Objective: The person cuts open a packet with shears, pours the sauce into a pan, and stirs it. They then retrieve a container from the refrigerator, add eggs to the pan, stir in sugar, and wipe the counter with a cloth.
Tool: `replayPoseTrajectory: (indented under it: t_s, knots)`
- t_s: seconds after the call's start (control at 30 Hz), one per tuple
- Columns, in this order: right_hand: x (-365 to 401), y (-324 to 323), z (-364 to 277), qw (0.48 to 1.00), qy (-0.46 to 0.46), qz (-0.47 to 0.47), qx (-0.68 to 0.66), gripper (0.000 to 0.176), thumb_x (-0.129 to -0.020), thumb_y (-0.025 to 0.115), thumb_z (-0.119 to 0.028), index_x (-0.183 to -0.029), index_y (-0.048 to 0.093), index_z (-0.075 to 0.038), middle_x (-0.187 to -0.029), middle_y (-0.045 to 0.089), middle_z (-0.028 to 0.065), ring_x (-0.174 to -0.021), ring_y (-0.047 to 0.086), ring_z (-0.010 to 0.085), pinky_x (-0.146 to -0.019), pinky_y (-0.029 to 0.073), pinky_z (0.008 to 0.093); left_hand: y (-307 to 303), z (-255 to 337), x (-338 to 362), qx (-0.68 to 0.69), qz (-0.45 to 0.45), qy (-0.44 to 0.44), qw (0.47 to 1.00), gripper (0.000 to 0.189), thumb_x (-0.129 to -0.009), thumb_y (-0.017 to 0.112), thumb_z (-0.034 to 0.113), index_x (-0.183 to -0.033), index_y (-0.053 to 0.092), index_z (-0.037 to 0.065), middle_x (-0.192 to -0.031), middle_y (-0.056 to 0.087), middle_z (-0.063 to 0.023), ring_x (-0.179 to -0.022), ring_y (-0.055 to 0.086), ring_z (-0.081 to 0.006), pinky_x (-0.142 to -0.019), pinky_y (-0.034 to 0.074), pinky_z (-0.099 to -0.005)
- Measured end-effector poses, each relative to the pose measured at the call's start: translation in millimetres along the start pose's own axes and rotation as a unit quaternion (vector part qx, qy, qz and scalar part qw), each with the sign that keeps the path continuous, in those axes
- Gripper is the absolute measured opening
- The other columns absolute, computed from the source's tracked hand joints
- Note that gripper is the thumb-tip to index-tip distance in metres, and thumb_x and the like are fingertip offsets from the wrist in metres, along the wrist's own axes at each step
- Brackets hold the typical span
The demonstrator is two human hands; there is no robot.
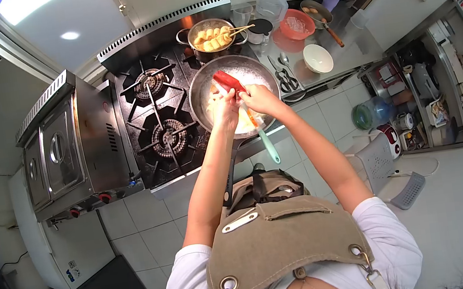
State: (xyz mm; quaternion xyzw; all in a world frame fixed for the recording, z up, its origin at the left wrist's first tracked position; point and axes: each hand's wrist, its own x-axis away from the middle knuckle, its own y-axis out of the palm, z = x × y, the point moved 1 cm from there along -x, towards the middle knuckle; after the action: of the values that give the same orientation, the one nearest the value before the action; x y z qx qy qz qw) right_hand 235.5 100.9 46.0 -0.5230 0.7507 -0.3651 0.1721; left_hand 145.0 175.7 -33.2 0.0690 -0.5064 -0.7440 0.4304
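Both hands met over the wide steel frying pan at the stove's right front corner. The left hand had its fingers closed on the lower end of a long red packet, which was tilted above the pan's pale contents. The right hand pinched the same end with curled fingers. A green-handled spatula jutted over the pan's near rim.

Quantities in view:
- Hands: two, the left hand and the right hand.
- One frying pan.
- One pot.
- One red packet.
- Two uncovered burners.
- Two bowls: one white bowl and one red bowl.
- One pair of scissors.
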Motion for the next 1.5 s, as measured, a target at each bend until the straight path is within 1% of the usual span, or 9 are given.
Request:
replayPoseTrajectory:
  t_s: [0.3,0.5,0.73,0.9,0.93,0.97,1.17,1.3,1.5]
  knots:
    - [8,-1,5,0.998,-0.038,-0.055,0.008,0.026,-0.086,0.043,-0.018,-0.099,0.057,0.000,-0.085,0.062,0.0233,-0.084,0.059,0.0381,-0.077,0.044,0.0431,7,3,-10,0.178,0.004,-0.100,0.979,0.028,-0.091,0.043,0.008,-0.118,0.043,0.000,-0.109,0.058,-0.0145,-0.103,0.057,-0.0281,-0.090,0.048,-0.0384]
    - [24,6,-17,0.970,-0.043,0.034,0.237,0.020,-0.081,0.046,-0.011,-0.086,0.056,0.005,-0.076,0.062,0.0231,-0.072,0.064,0.0354,-0.067,0.052,0.0418,26,2,-4,0.157,0.084,-0.130,0.975,0.021,-0.097,0.035,0.017,-0.108,0.045,0.003,-0.107,0.057,-0.0146,-0.100,0.057,-0.0257,-0.089,0.047,-0.0392]
    - [16,21,-13,0.911,-0.089,0.147,0.376,0.013,-0.081,0.045,-0.008,-0.084,0.053,0.003,-0.074,0.060,0.0182,-0.065,0.063,0.0327,-0.061,0.052,0.0405,32,3,7,-0.009,-0.014,-0.117,0.993,0.019,-0.091,0.040,0.009,-0.108,0.044,0.001,-0.097,0.059,-0.0124,-0.098,0.056,-0.0261,-0.090,0.044,-0.0367]
    - [-16,25,46,0.954,-0.228,-0.022,0.192,0.015,-0.084,0.047,-0.017,-0.082,0.051,-0.003,-0.081,0.059,0.0123,-0.069,0.061,0.0258,-0.061,0.048,0.0328,24,17,8,-0.009,-0.023,-0.053,0.998,0.027,-0.093,0.039,0.011,-0.119,0.039,0.004,-0.103,0.058,-0.0111,-0.100,0.055,-0.0261,-0.088,0.044,-0.0375]
    - [-4,-10,2,0.980,-0.047,-0.153,-0.117,0.020,-0.089,0.042,-0.023,-0.078,0.047,-0.008,-0.069,0.049,0.0012,-0.057,0.048,0.0151,-0.056,0.040,0.0263,29,23,13,-0.007,-0.034,-0.073,0.997,0.029,-0.093,0.039,0.013,-0.122,0.038,0.007,-0.106,0.057,-0.0110,-0.102,0.054,-0.0262,-0.089,0.044,-0.0392]
    - [-9,-10,6,0.931,0.117,-0.242,-0.247,0.024,-0.093,0.035,-0.026,-0.077,0.044,-0.011,-0.065,0.037,-0.0044,-0.055,0.034,0.0083,-0.053,0.031,0.0236,32,26,16,-0.006,-0.045,-0.094,0.995,0.032,-0.094,0.039,0.014,-0.126,0.037,0.010,-0.110,0.056,-0.0110,-0.104,0.053,-0.0262,-0.090,0.043,-0.0408]
    - [0,-3,3,0.879,0.132,-0.237,-0.392,0.021,-0.094,0.040,-0.024,-0.082,0.053,-0.011,-0.065,0.040,-0.0060,-0.055,0.034,0.0060,-0.053,0.031,0.0225,34,29,16,-0.009,-0.087,-0.064,0.994,0.033,-0.096,0.039,0.022,-0.127,0.039,0.014,-0.117,0.054,-0.0102,-0.110,0.050,-0.0245,-0.090,0.041,-0.0383]
    - [-6,8,7,0.934,0.074,-0.112,-0.332,0.025,-0.094,0.042,-0.019,-0.100,0.060,-0.003,-0.091,0.063,0.0047,-0.078,0.056,0.0108,-0.068,0.043,0.0256,27,20,19,-0.143,-0.120,-0.110,0.976,0.030,-0.092,0.048,0.026,-0.113,0.055,0.005,-0.103,0.061,-0.0049,-0.096,0.054,-0.0148,-0.085,0.039,-0.0325]
    - [-14,26,26,0.959,0.036,-0.028,-0.280,0.028,-0.092,0.039,-0.011,-0.104,0.062,0.000,-0.090,0.065,0.0117,-0.080,0.061,0.0182,-0.072,0.047,0.0316,30,7,29,-0.092,-0.080,-0.089,0.989,0.028,-0.094,0.046,0.021,-0.112,0.056,0.002,-0.102,0.061,-0.0044,-0.089,0.056,-0.0121,-0.080,0.042,-0.0275]
